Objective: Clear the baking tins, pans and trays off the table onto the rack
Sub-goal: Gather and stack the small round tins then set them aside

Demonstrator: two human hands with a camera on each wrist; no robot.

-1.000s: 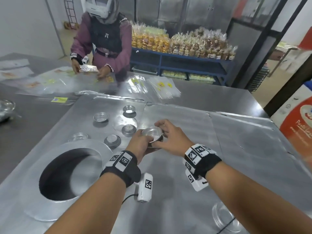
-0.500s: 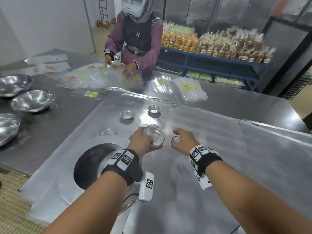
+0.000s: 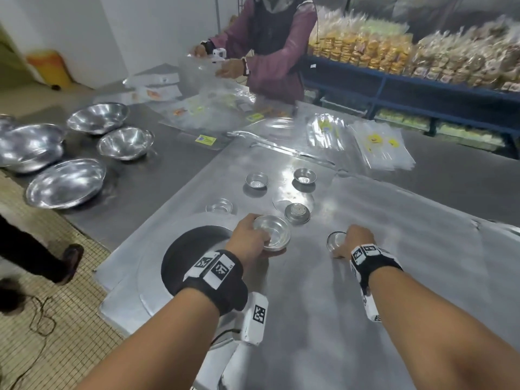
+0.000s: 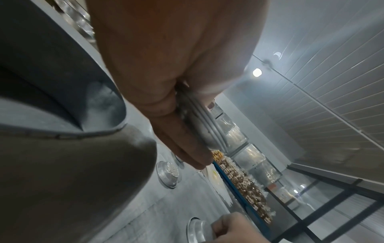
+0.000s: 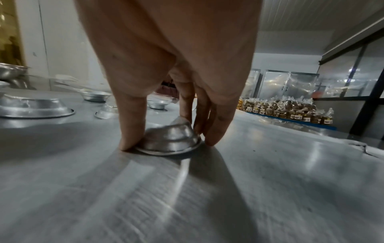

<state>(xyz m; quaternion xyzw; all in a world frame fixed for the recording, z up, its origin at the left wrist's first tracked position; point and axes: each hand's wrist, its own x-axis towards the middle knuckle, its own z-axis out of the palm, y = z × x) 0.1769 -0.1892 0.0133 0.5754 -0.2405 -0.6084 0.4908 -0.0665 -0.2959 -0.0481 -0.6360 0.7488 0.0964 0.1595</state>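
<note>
My left hand [image 3: 250,237] holds a small stack of round metal tins [image 3: 272,233] just above the steel table; its fingers [image 4: 182,141] curl under the stack [image 4: 199,120]. My right hand [image 3: 353,239] reaches down over an upside-down small tin [image 3: 335,240] lying on the table, thumb and fingers [image 5: 133,131] pinching its rim [image 5: 168,139]. More small tins stand farther off: an inverted one [image 3: 297,213], two upright ones [image 3: 256,180] [image 3: 304,175], and a clear one [image 3: 219,206].
A large round pan [image 3: 157,249] with a dark hollow lies left of my left hand. Several big steel bowls [image 3: 66,185] stand at the far left. Another person [image 3: 270,43] handles plastic bags [image 3: 380,144] across the table. Blue shelves [image 3: 422,88] of packed goods stand behind.
My right hand let go of the stack, moved right and came down onto the inverted tin. My left hand keeps the stack. The head view swung left, bringing the steel bowls into sight.
</note>
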